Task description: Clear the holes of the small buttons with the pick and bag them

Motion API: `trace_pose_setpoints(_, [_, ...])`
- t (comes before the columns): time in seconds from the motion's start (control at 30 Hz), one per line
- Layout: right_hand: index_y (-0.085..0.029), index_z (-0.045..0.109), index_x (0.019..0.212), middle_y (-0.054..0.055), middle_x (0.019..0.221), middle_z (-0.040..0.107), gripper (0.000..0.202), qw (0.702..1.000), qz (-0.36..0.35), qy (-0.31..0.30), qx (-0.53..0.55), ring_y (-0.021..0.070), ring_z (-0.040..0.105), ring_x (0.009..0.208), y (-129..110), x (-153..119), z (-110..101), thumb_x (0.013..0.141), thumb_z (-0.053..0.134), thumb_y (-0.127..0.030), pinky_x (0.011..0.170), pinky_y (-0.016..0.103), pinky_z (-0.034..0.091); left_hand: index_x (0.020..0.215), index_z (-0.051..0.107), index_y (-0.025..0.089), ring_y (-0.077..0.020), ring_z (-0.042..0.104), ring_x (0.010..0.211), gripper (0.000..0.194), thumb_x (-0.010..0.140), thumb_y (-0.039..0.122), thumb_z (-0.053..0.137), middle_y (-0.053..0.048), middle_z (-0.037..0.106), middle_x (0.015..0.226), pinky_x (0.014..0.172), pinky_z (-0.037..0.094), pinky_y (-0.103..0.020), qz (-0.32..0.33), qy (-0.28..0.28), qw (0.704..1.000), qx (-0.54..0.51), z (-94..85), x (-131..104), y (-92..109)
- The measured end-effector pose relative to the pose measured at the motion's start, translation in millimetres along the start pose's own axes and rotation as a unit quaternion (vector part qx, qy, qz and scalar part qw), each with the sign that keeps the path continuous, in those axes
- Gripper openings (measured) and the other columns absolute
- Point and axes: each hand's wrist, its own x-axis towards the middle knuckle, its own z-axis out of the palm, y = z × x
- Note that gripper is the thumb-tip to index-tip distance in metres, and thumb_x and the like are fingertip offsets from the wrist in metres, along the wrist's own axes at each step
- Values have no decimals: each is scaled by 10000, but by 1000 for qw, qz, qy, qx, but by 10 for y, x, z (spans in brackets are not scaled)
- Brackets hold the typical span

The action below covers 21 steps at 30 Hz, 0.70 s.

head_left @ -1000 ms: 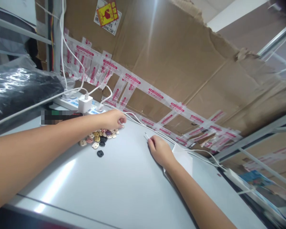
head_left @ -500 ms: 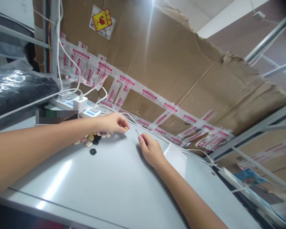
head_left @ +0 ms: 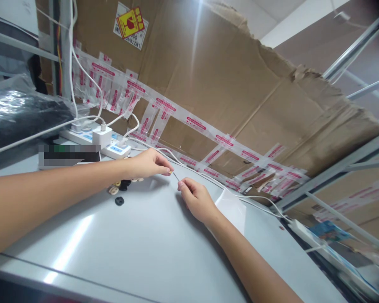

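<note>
My left hand (head_left: 154, 163) pinches a small yellow piece (head_left: 170, 172), mostly hidden by the fingertips. A thin dark rod (head_left: 176, 176) sticks out from the closed fingers of my right hand (head_left: 194, 195), and its tip is at or very near the yellow piece; whether it passes through cannot be made out. Under and beside my left forearm lie several small button-like pieces, among them a cream one (head_left: 113, 190) and black ones (head_left: 125, 185). A single black round piece (head_left: 119, 201) rests nearer to me on the grey table (head_left: 129, 252).
White power strips (head_left: 115, 150) with cables stand at the back left, beside a black plastic-wrapped bundle (head_left: 25, 120). A taped cardboard sheet (head_left: 208, 84) rises behind the table. White paper (head_left: 232, 210) lies right of my right hand.
My hands have come closer together, and the rod's tip has reached the yellow piece in my left fingers. The view has shifted slightly.
</note>
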Motion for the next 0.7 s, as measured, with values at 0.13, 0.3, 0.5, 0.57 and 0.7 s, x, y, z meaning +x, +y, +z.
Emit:
trace_pose_setpoints(0.13, [-206, 600, 776, -37, 639, 494, 303, 1000, 2, 5, 2, 142, 462, 637, -47, 4, -11, 960, 434, -380, 603, 246, 344, 1021, 727, 207, -179, 682, 897, 274, 771, 318, 711, -28, 765, 980, 755, 514, -264, 21, 6, 1000, -18, 38, -25, 79])
trace_pose_setpoints(0.3, [-207, 637, 795, -42, 621, 481, 294, 1000, 10, 17, -2, 138, 457, 616, -80, 1, -19, 950, 448, -370, 590, 241, 338, 1018, 702, 184, -159, 669, 885, 267, 769, 277, 723, -31, 748, 1004, 762, 506, -255, 22, 17, 999, -33, 66, -35, 139])
trace_pose_setpoints(0.5, [-207, 658, 806, -41, 607, 506, 303, 999, 9, 36, -25, 130, 464, 581, -92, -19, -16, 953, 456, -379, 563, 238, 330, 981, 688, 183, -164, 669, 902, 270, 745, 298, 751, -39, 735, 1000, 794, 510, -277, 49, 21, 996, -69, 105, 4, 63])
trace_pose_setpoints(0.57, [-208, 654, 800, -40, 605, 512, 306, 998, 1, 43, -38, 128, 464, 573, -97, -25, -19, 957, 453, -378, 562, 236, 330, 955, 677, 178, -163, 670, 901, 269, 723, 282, 766, -42, 729, 1003, 804, 512, -282, 57, 30, 994, -84, 126, 8, 57])
trace_pose_setpoints(0.7, [-212, 636, 747, -28, 603, 522, 317, 996, -28, 46, -78, 136, 462, 577, -117, -29, -37, 960, 446, -351, 575, 246, 326, 927, 658, 165, -165, 689, 902, 279, 685, 222, 786, -45, 734, 982, 848, 527, -298, 31, 31, 991, -128, 157, 20, 62])
